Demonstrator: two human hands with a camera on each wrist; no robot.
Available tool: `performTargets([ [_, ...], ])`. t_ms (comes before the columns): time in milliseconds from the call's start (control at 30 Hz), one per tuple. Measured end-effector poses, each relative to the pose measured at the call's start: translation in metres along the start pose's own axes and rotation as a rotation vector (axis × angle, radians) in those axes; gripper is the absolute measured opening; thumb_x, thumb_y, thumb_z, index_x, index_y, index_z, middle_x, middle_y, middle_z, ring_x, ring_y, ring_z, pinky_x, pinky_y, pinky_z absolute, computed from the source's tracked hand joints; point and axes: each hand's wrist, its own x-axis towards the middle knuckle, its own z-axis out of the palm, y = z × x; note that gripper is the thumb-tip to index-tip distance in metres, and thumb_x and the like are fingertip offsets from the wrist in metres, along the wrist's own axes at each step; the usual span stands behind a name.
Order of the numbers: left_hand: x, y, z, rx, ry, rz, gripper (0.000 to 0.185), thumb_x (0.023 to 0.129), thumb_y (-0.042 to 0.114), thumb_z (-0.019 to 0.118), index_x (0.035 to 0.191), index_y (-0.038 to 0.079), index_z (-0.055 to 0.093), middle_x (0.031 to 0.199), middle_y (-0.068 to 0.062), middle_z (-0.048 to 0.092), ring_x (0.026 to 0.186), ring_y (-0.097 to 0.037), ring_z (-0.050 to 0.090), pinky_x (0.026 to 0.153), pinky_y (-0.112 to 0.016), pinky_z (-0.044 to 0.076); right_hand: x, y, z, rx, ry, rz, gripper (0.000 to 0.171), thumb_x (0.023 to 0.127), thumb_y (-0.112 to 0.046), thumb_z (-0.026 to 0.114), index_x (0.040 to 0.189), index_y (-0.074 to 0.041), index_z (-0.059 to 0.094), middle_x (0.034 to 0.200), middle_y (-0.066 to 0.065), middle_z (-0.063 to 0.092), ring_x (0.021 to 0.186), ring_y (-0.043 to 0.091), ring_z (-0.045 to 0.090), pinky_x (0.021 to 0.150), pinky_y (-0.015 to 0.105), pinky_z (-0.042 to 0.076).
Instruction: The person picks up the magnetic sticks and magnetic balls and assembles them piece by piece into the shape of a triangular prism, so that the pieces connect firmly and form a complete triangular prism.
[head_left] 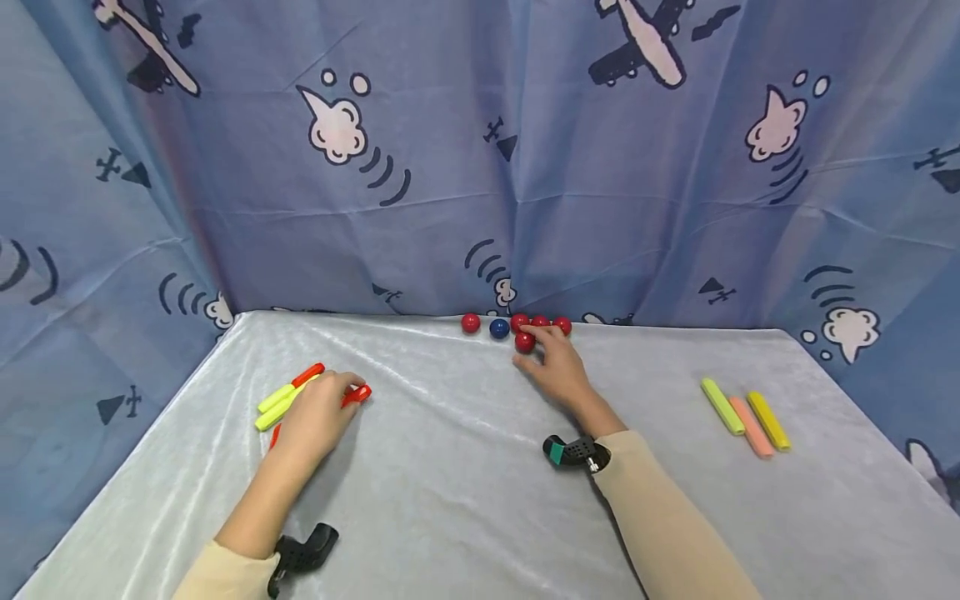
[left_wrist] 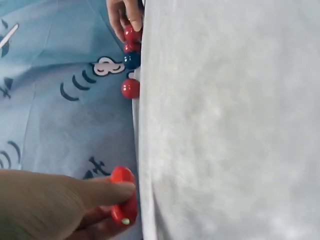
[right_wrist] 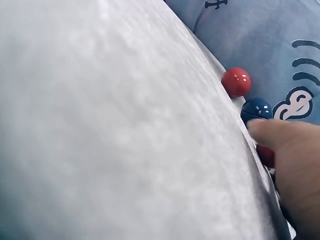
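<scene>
My right hand [head_left: 558,371] at far table [head_left: 465,500] edge, fingertips pinching red ball [head_left: 525,341]. Ball sits just in front of row against curtain [head_left: 480,167]: 3 more red balls, 1 blue ball [head_left: 499,328]. My left hand [head_left: 315,412] curled round red marker [head_left: 358,395], beside 2 yellow-green markers [head_left: 279,405]. 3 pastel sticks [head_left: 746,415] lie well apart, right side.
</scene>
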Motion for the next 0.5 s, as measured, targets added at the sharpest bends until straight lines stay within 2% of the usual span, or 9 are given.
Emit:
performTargets([
  [100, 0.003, 0.017, -0.002, -0.014, -0.031, 0.047, 0.022, 0.086, 0.000, 0.074, 0.107, 0.008, 0.075, 0.094, -0.010, 0.071, 0.083, -0.024, 0.065, 0.076, -0.042, 0.055, -0.001, 0.003, -0.002, 0.027, 0.047, 0.033, 0.044, 0.092, -0.019, 0.072, 0.133, -0.006, 0.061, 0.123, 0.020, 0.062, 0.111, 0.034, 0.060, 0.100, 0.051, 0.048],
  [233, 0.012, 0.045, -0.002, -0.068, -0.103, 0.111, 0.027, 0.087, 0.001, 0.075, 0.113, 0.010, 0.075, 0.106, -0.009, 0.073, 0.096, -0.024, 0.068, 0.086, -0.043, 0.058, -0.001, 0.005, -0.003, 0.061, 0.083, 0.052, 0.035, 0.095, -0.016, 0.070, 0.127, -0.003, 0.063, 0.119, 0.020, 0.067, 0.113, 0.034, 0.062, 0.102, 0.050, 0.048],
  [300, 0.022, 0.059, 0.001, -0.110, -0.138, 0.127, 0.028, 0.088, 0.002, 0.076, 0.115, 0.009, 0.074, 0.108, -0.009, 0.074, 0.100, -0.025, 0.069, 0.090, -0.043, 0.058, 0.000, 0.005, -0.003, 0.086, 0.089, 0.053, 0.035, 0.096, -0.016, 0.069, 0.127, -0.003, 0.062, 0.120, 0.020, 0.067, 0.112, 0.034, 0.063, 0.102, 0.049, 0.049],
  [400, 0.042, 0.075, 0.009, -0.184, -0.177, 0.147, 0.027, 0.089, 0.005, 0.075, 0.116, 0.008, 0.074, 0.106, -0.009, 0.075, 0.098, -0.023, 0.070, 0.089, -0.041, 0.058, 0.001, 0.004, -0.002, 0.139, 0.102, 0.064, 0.036, 0.096, -0.017, 0.068, 0.129, -0.003, 0.062, 0.122, 0.020, 0.066, 0.112, 0.034, 0.064, 0.101, 0.048, 0.050],
  [500, 0.062, 0.088, 0.023, -0.271, -0.200, 0.153, 0.026, 0.091, 0.006, 0.073, 0.117, 0.007, 0.073, 0.105, -0.010, 0.076, 0.095, -0.023, 0.070, 0.090, -0.040, 0.058, 0.001, 0.005, -0.001, 0.210, 0.132, 0.091, 0.038, 0.096, -0.018, 0.068, 0.131, -0.004, 0.063, 0.125, 0.020, 0.065, 0.113, 0.033, 0.065, 0.101, 0.046, 0.052],
])
